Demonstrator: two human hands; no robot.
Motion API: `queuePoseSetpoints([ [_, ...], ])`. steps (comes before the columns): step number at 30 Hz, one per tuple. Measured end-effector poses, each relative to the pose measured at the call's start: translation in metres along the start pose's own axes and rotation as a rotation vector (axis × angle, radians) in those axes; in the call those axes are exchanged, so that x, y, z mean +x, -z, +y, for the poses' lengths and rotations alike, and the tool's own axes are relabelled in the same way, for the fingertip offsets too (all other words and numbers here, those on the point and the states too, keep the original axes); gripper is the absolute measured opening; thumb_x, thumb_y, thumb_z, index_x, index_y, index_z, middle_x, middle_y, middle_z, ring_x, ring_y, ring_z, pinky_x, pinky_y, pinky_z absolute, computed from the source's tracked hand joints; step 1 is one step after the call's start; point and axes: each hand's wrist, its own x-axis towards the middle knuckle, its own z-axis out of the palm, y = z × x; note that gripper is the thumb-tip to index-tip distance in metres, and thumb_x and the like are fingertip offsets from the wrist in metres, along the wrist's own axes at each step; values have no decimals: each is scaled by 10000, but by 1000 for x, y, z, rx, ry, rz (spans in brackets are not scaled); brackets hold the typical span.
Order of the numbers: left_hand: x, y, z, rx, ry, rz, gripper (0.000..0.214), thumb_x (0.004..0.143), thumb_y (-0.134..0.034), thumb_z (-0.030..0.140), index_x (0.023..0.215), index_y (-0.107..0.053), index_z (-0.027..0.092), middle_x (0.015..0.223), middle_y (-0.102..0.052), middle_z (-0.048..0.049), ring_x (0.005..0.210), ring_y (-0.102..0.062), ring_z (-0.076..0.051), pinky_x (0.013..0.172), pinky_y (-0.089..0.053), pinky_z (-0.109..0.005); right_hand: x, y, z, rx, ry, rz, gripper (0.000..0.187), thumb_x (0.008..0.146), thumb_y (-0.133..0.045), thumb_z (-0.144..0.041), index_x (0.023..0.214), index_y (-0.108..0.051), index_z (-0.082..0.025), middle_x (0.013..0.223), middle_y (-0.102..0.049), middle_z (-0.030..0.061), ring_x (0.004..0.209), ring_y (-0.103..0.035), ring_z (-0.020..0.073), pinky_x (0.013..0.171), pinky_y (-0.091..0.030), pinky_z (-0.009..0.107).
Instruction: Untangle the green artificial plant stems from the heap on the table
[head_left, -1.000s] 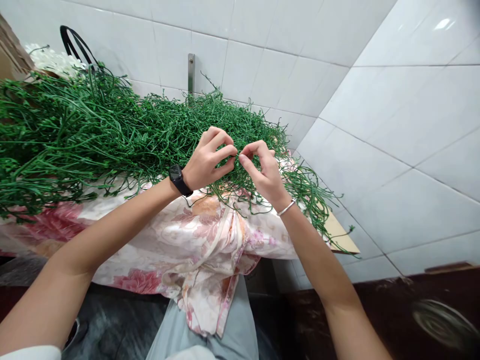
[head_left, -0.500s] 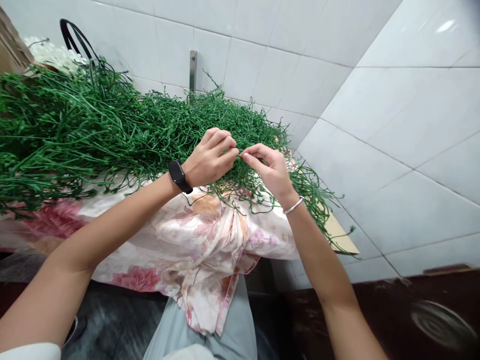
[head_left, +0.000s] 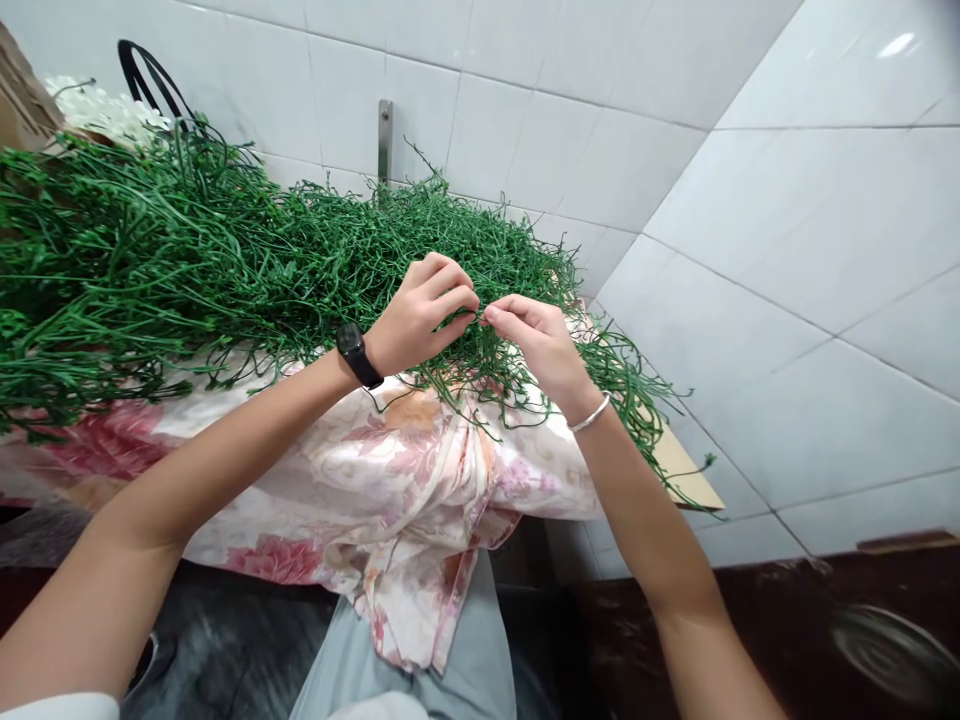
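Note:
Both hands meet over a long heap of thin green stems [head_left: 315, 250], which look like plastic flower stems with small branching tips. My left hand [head_left: 431, 310], below a black wristband, has its thumb and index finger pinched together, the other fingers loosely curled. Just right of it, my right hand [head_left: 541, 340] pinches with thumb and index fingertip, a silver bangle at its wrist. The fingertips almost touch, and something thin seems to lie between them, too small to make out. Beneath the heap spreads a floral cloth [head_left: 300, 490], bunched at the front edge.
White flowers [head_left: 112, 112] and a brown cardboard box [head_left: 26, 95] stand at the far left, near a black loop [head_left: 154, 80]. A tiled wall [head_left: 570, 120] closes off the back and right. A pale board corner [head_left: 690, 475] juts out at right.
My left hand's fingers have loosened and spread slightly, and its wrist has turned a little. My right hand keeps its pinch, shifted very slightly. The heap looks the same.

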Motion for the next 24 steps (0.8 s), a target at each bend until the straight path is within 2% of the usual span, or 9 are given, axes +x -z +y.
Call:
queuePoseSetpoints([
  [2, 0, -1, 0, 20, -30, -9, 69, 805, -489, 248, 781, -539, 207, 848, -563, -36, 912, -486, -189, 817, -392, -400, 1, 1, 1, 120, -67, -56, 205, 780, -514, -330, 699, -568, -150, 639, -521, -6, 582, -437, 79, 556, -350, 235],
  [4, 0, -1, 1, 14, -44, -8, 68, 804, -487, 245, 778, -536, 207, 845, -564, -37, 916, -485, -188, 815, -393, -394, 1, 1, 0, 112, -51, -64, 204, 779, -517, -325, 684, -554, -148, 636, -504, -11, 575, -419, 70, 546, -343, 225],
  [6, 0, -1, 1, -12, -20, 6, 62, 799, -491, 243, 771, -528, 203, 830, -561, -35, 902, -480, -183, 803, -398, -384, 0, 0, -1, 37, 12, -44, 204, 785, -518, -338, 700, -537, -153, 623, -469, -24, 546, -378, 61, 520, -316, 221],
  [9, 1, 0, 0, -67, 49, 19, 80, 786, -513, 262, 743, -516, 194, 795, -552, -29, 861, -474, -175, 787, -404, -376, -3, -1, -3, -104, 109, -33, 200, 784, -533, -376, 829, -518, -182, 563, -369, -61, 481, -290, 55, 486, -262, 227],
  [11, 2, 1, 0, -105, 74, 11, 99, 776, -529, 274, 728, -516, 189, 776, -550, -26, 837, -472, -170, 785, -407, -374, -5, -1, -4, -250, 195, -6, 222, 789, -532, -392, 908, -510, -206, 531, -319, -77, 467, -283, 60, 527, -282, 239],
  [14, 3, 3, 0, -151, 91, -16, 90, 774, -528, 259, 730, -530, 181, 769, -559, -20, 818, -470, -161, 779, -412, -364, -5, 0, -3, -519, 368, 100, 202, 812, -500, -394, 906, -538, -219, 533, -379, -61, 528, -387, 86, 659, -321, 288],
  [17, 3, 6, 1, -170, 103, -42, 98, 782, -519, 261, 738, -537, 176, 778, -564, -16, 819, -469, -152, 774, -416, -348, -4, 2, -3, -697, 483, 149, 182, 833, -465, -383, 856, -549, -224, 566, -474, -31, 627, -460, 129, 712, -314, 320],
  [21, 4, 7, 3, -159, 70, -60, 108, 787, -523, 270, 736, -527, 175, 778, -554, -16, 818, -469, -148, 778, -415, -342, -5, 3, -3, -765, 514, 150, 198, 858, -423, -356, 752, -522, -221, 590, -513, -24, 665, -471, 139, 732, -303, 324],
  [24, 5, 7, 4, -167, 39, -48, 93, 783, -530, 255, 737, -523, 175, 785, -549, -19, 817, -470, -150, 775, -416, -345, -5, 1, -4, -731, 476, 155, 237, 869, -410, -337, 698, -507, -205, 582, -507, -25, 646, -460, 129, 726, -297, 319],
])
